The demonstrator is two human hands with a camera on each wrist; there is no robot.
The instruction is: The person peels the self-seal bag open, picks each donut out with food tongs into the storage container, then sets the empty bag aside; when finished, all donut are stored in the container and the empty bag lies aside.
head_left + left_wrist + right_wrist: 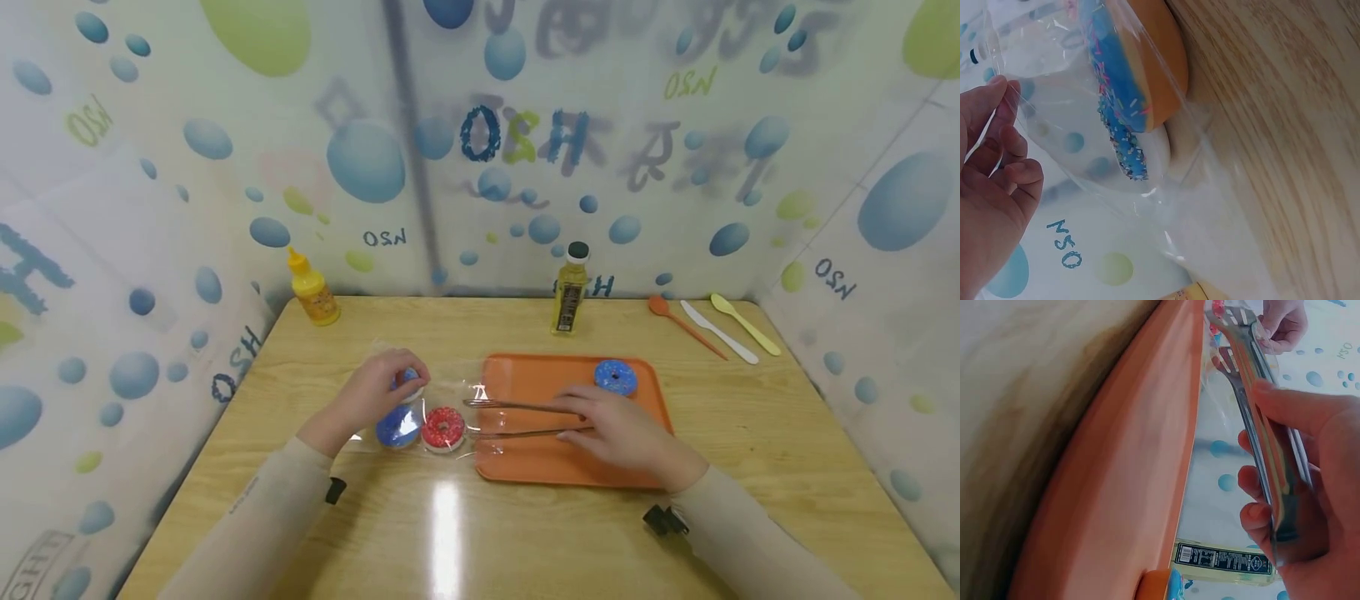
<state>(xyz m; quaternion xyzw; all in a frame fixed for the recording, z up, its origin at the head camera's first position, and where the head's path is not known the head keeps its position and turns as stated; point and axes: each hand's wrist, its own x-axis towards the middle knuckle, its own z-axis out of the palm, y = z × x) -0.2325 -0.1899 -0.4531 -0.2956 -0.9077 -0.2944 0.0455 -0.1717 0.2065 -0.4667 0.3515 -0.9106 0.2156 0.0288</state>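
"Left side?"

"I see the left hand (375, 390) pinching a clear bag (444, 388) with a red donut (443, 430) and two blue ones (394, 427) in it, beside the tray (540, 467)."

"And right?"

"I've the right hand (622, 429) gripping metal tongs (525, 406) above the tray, near another blue donut (616, 377)."

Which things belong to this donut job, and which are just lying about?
Likely job: metal tongs, clear bag, red donut, blue donuts, orange tray.

Apparently lying about: yellow squeeze bottle, dark-capped bottle, orange spoon, white knife, pale yellow utensil.
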